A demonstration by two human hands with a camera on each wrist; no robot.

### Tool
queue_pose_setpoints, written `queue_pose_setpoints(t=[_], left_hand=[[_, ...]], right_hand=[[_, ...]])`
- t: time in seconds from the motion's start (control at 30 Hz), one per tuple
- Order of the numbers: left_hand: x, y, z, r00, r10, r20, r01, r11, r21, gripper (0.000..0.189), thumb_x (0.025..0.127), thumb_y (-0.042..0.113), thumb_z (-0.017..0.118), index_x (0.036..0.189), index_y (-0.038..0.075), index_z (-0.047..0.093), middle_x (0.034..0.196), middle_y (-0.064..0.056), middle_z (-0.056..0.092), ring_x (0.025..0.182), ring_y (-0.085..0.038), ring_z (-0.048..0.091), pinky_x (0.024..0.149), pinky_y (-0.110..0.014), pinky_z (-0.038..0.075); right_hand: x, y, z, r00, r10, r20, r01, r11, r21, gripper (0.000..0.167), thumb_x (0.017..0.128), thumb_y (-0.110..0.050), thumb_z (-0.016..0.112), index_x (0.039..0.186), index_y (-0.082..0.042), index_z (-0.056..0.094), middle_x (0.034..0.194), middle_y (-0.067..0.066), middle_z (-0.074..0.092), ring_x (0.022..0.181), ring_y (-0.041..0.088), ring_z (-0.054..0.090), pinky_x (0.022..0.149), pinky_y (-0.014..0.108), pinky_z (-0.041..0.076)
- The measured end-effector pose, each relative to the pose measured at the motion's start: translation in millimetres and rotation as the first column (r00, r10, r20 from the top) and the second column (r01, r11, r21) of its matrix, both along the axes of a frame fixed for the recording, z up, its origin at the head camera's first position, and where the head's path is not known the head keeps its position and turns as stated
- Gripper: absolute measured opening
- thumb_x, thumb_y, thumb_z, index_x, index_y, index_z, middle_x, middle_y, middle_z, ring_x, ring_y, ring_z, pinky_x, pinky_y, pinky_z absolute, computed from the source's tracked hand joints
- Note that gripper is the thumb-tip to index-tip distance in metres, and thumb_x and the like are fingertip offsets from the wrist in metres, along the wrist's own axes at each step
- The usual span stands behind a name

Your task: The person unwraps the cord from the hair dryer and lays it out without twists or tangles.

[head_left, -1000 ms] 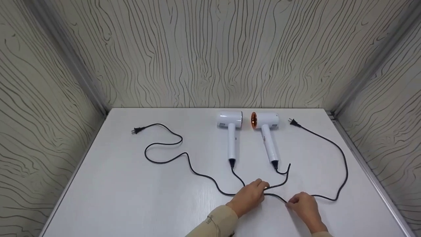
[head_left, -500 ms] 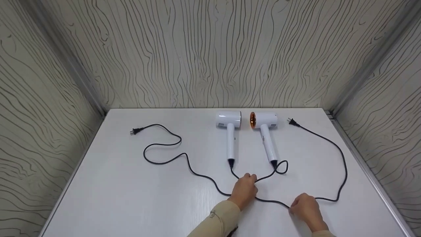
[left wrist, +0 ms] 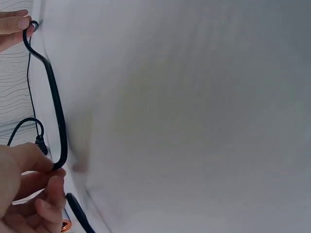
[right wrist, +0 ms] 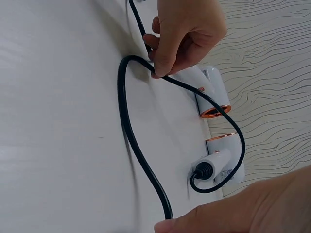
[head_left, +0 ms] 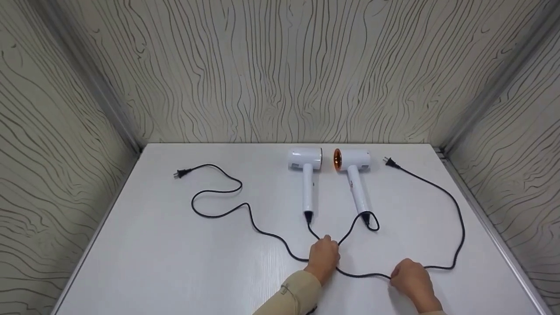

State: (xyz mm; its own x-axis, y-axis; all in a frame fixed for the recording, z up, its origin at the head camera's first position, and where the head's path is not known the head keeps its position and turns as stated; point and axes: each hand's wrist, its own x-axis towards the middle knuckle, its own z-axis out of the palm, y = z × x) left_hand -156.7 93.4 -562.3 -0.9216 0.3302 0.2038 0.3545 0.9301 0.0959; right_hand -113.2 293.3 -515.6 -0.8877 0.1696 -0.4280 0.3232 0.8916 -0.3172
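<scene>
Two white hair dryers lie at the table's back, the left hair dryer [head_left: 308,188] and the orange-nozzled right hair dryer [head_left: 358,190]. My left hand [head_left: 323,258] pinches the right dryer's black cord [head_left: 345,236] between thumb and finger, where it bends below the handles. From that bend the cord runs right to my right hand [head_left: 411,278], which pinches it near the table's front. In the right wrist view the cord [right wrist: 141,155] arches between the left hand [right wrist: 182,43] and right thumb [right wrist: 218,213]. Part of the left dryer's cord [head_left: 273,235] is hidden by the left hand.
The left dryer's plug [head_left: 182,173] lies at the far left, its cord winding across the white table [head_left: 175,262]. Near the right edge lies the other plug [head_left: 391,162]. Wood-patterned panels [head_left: 280,74] enclose the back and sides.
My left hand has moved left with the right dryer's cord, and a loop of that cord now crosses the handle's end. My right hand has shifted slightly right and nearer the front.
</scene>
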Motion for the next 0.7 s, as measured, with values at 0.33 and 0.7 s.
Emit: queue_pose_setpoints(t=[0.33,0.7], left_hand=[[-1.0,-1.1,0.8,0.974,-0.121,-0.191,0.153,0.975,0.16,0.038,0.084,0.007,0.069,0.121,0.011,0.062,0.092,0.001,0.067,0.076,-0.008,0.065,0.061,-0.013,0.053],[-1.4,-4.4,0.6,0.978,-0.08,-0.192,0.115,0.977,0.18,0.037,0.09,0.015,0.066,0.125,0.015,0.055,0.067,0.003,0.065,0.05,-0.005,0.057,0.044,-0.012,0.042]], right_hand=[[0.7,-0.8,-4.6,0.999,-0.025,-0.044,0.025,1.0,-0.003,0.008,0.078,0.0,0.065,0.083,0.002,0.071,0.079,0.014,0.07,0.073,0.022,0.062,0.062,0.034,0.052],[-8.0,8.6,-14.3,0.984,-0.103,-0.147,0.104,0.995,0.001,0.009,0.081,0.002,0.064,0.086,0.007,0.069,0.086,0.025,0.069,0.076,0.03,0.065,0.069,0.043,0.053]])
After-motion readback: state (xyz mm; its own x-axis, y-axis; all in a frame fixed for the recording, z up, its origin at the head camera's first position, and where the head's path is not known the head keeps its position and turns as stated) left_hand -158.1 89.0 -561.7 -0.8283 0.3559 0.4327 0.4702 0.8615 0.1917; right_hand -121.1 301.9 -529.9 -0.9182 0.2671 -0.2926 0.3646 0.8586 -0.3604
